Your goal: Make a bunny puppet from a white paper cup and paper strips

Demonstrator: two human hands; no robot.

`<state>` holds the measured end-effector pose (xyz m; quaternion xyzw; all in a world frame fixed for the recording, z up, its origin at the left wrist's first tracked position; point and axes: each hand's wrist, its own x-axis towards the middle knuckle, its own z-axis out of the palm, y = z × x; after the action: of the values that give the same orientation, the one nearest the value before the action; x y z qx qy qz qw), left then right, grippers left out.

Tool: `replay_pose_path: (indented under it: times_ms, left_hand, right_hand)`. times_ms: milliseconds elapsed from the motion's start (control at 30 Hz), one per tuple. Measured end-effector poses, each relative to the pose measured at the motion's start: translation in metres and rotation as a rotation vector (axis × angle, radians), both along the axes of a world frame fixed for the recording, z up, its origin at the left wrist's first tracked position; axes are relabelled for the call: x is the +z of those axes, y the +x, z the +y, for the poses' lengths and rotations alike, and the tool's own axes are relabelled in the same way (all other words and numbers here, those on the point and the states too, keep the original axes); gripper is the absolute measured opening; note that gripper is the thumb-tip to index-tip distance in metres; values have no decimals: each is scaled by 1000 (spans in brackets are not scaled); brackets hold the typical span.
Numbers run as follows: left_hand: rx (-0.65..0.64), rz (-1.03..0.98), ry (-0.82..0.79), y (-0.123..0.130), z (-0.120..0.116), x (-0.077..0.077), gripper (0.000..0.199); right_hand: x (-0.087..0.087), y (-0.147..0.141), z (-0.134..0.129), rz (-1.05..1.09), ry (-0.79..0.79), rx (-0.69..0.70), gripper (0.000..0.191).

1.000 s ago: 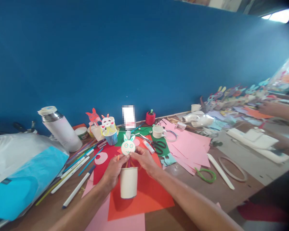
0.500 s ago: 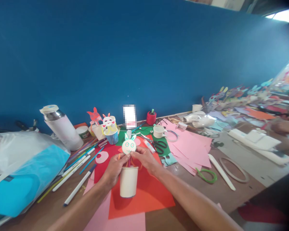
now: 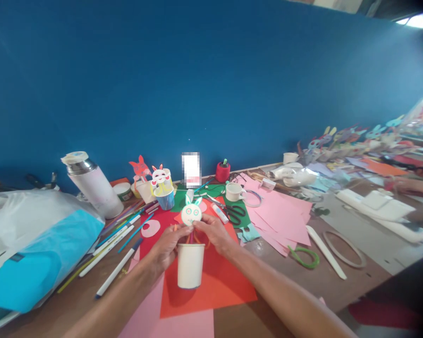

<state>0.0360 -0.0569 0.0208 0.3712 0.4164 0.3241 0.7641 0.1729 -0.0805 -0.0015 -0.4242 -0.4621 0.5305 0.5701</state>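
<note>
A white paper bunny head (image 3: 191, 214) with green-edged ears and round eyes is pinched at its lower edge by both hands. My left hand (image 3: 169, 241) holds it from the left, its fingers closed. From the right my right hand (image 3: 215, 231) grips it near the chin, also closed. Right below stands a white paper cup (image 3: 191, 266), upright, with purple and orange strips at its mouth behind the fingers. The cup is on or just above an orange paper sheet (image 3: 229, 286); I cannot tell which.
Markers (image 3: 114, 272) and a plastic bag (image 3: 66, 234) lie left, near a flask (image 3: 95, 188). Decorated cups (image 3: 165, 197) stand behind. Black-handled scissors (image 3: 235, 215), a glue stick (image 3: 220, 213), pink sheets (image 3: 282, 211) and a white mug (image 3: 234, 191) are right. Another person's hand (image 3: 418, 188) shows far right.
The whole view has shifted slightly, so things appear a little further right. Both hands keep their hold on the bunny head above the cup.
</note>
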Motion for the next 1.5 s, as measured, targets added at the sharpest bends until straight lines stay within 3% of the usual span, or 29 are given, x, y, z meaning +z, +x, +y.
replay_pose_path:
  times_ms: [267, 400, 467, 733, 933, 1233, 1500]
  left_hand:
    - [8, -68, -127, -3, 5, 1, 2]
    - [-87, -159, -207, -5, 8, -2, 11]
    - [-101, -159, -140, -5, 7, -3, 11]
    - [38, 13, 181, 0, -1, -3, 15]
    - [98, 93, 208, 2, -4, 2, 26]
    - [119, 144, 257, 2, -1, -10, 21]
    - [75, 133, 259, 3, -1, -10, 18]
  right_hand:
    - [2, 1, 2, -3, -52, -50, 10]
    - [5, 1, 2, 37, -71, -57, 12]
    - [5, 1, 2, 27, -100, -84, 14]
    - [1, 1, 4, 19, -74, -123, 14]
    - [1, -3, 2, -14, -25, -152, 15]
    - [5, -5, -2, -70, 1, -158, 10]
    - [0, -2, -2, -119, 8, -145, 12]
